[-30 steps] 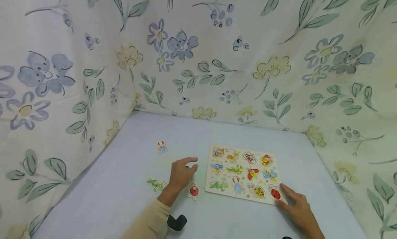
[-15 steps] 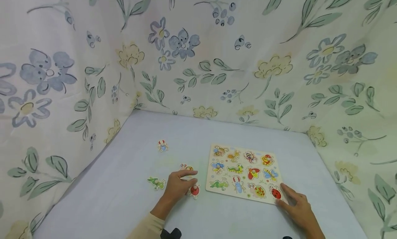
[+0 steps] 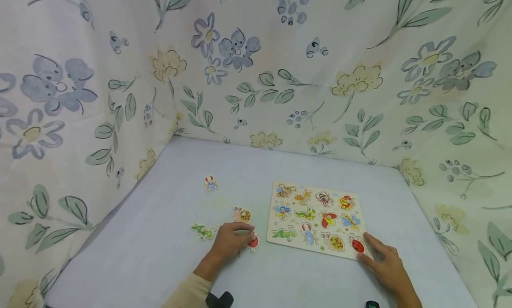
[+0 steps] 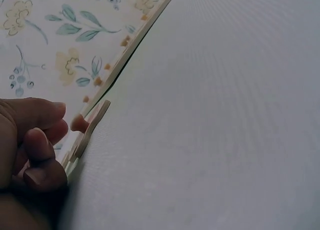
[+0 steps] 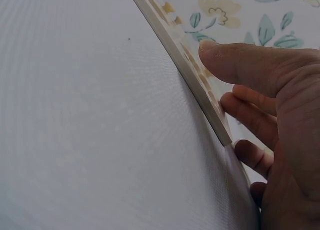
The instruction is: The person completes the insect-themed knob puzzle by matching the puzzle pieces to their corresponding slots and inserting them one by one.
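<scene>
My left hand (image 3: 230, 242) hovers over a loose ladybug puzzle piece (image 3: 254, 244) left of the board. In the left wrist view, the bent fingers and thumb stop just short of the piece's wooden knob (image 4: 79, 124), a small gap between. My right hand (image 3: 385, 260) holds the lower right corner of the wooden insect puzzle board (image 3: 294, 244), thumb at the front edge and fingers along the right edge. Behind the left hand lies a snail piece (image 3: 242, 214), partly hidden. To its left is a green grasshopper piece (image 3: 204, 231).
A blue and red beetle piece (image 3: 210, 183) lies farther back on the white table (image 3: 160, 254). Floral cloth (image 3: 256, 77) hangs along the back and both sides. Several knobbed insect pieces sit in the board's upper rows.
My left hand has drawn back toward me and left, uncovering the snail piece, and its thumb and index finger have closed together near the ladybug. The right hand stays at the board's corner.
</scene>
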Tool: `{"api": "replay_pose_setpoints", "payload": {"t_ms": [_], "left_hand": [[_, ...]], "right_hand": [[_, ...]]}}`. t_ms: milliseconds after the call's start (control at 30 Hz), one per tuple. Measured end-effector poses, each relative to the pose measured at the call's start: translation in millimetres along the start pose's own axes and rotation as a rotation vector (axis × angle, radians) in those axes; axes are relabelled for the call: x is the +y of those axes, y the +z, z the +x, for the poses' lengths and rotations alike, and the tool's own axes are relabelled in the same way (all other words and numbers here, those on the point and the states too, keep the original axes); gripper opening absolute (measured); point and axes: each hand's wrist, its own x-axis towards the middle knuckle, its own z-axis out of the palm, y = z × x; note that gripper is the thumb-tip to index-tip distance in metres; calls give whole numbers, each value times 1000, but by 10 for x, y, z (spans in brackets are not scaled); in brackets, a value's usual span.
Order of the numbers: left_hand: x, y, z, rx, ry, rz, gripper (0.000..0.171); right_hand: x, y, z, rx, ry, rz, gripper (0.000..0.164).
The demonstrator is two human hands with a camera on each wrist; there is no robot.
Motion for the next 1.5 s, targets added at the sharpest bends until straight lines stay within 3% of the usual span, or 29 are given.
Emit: {"api": "replay_pose_setpoints", "payload": {"t_ms": [167, 567, 867, 1067, 1233, 1500], "left_hand": [[10, 15, 30, -10, 59, 61, 14], [12, 30, -3, -38, 102, 196, 11], [8, 73, -34, -1, 152, 191, 9], [110, 103, -35, 36, 189, 135, 9], [332, 275, 12, 49, 229, 83, 8], [740, 781, 155, 56, 309, 26, 6]], "right_hand": [[-3, -22, 0, 6, -18, -1, 89], [14, -6, -18, 7, -27, 16, 87], [31, -1, -34, 14, -34, 10, 87], [0, 15, -14, 21, -32, 3, 89], [-11, 10, -4, 13, -16, 11, 91], [18, 27, -28, 27, -55, 13, 87]]}}
